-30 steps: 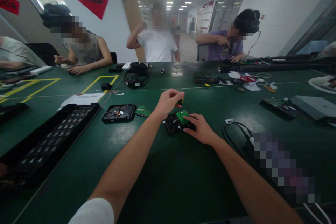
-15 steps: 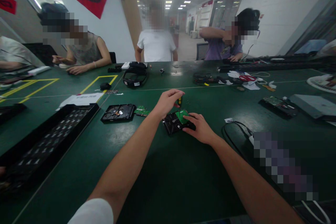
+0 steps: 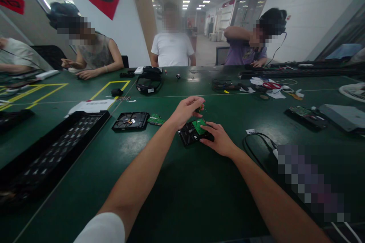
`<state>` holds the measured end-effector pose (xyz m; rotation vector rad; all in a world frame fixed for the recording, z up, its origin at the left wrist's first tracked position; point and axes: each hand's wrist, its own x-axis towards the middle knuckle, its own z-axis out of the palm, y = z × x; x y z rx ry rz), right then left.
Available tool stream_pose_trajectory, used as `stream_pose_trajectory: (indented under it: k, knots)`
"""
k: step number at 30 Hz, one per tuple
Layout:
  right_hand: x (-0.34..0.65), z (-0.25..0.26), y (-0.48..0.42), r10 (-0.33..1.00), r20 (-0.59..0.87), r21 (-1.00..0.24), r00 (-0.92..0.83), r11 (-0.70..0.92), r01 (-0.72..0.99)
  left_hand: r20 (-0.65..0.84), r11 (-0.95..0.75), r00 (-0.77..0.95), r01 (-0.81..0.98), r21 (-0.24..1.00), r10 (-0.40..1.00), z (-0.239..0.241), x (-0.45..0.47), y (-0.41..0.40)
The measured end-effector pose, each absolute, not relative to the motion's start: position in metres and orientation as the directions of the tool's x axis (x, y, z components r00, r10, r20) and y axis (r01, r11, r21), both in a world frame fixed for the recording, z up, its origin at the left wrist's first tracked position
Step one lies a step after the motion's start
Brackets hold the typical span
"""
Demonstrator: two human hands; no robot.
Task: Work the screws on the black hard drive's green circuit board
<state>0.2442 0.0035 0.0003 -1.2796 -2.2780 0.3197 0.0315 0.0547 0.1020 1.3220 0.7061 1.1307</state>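
Note:
Above the far edge of a hard drive (image 3: 187, 135), my left hand (image 3: 186, 112) is closed around a small screwdriver (image 3: 198, 109) with a yellow-and-black handle, mostly covered by the fingers. The drive lies flat on the green table, its green circuit board (image 3: 199, 125) facing up. My right hand (image 3: 218, 138) grips the drive's right side, thumb at the near edge and fingertips on the board. To the left are a second hard drive (image 3: 130, 121) and a loose green circuit board (image 3: 155, 119). The screwdriver's tip cannot be made out.
A long black tray (image 3: 57, 152) stands at the left. To the right are a black cable (image 3: 251, 153), another drive with a board (image 3: 303, 117) and a grey box (image 3: 342, 115). A black head strap (image 3: 148, 83) lies farther back. Several people sit across the table.
My left hand has turned slightly around the screwdriver, so less of its handle shows. My right hand stays on the drive. The whole view has shifted a little.

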Motion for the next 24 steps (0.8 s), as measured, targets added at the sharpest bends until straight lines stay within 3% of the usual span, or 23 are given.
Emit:
stream_pose_trajectory:
  k: [7,16,24]
  knots:
    - [0.2451,-0.0007,0.0037,0.836,0.317,-0.439,-0.449,0.549,0.712,0.232,-0.223,0.313,-0.066,0.973,0.921,0.1019,0.0263,0.0562]
    - [0.2460,-0.0021,0.0054,0.825,0.336,-0.418,-0.455,0.563,0.713,0.180,-0.122,0.351,-0.181,0.976,0.919,0.1007,0.0270,0.0568]
    - [0.2462,-0.0014,0.0041,0.828,0.330,-0.420,-0.454,0.559,0.714,0.220,-0.183,0.281,-0.151,0.971,0.934,0.1041,0.0286,0.0559]
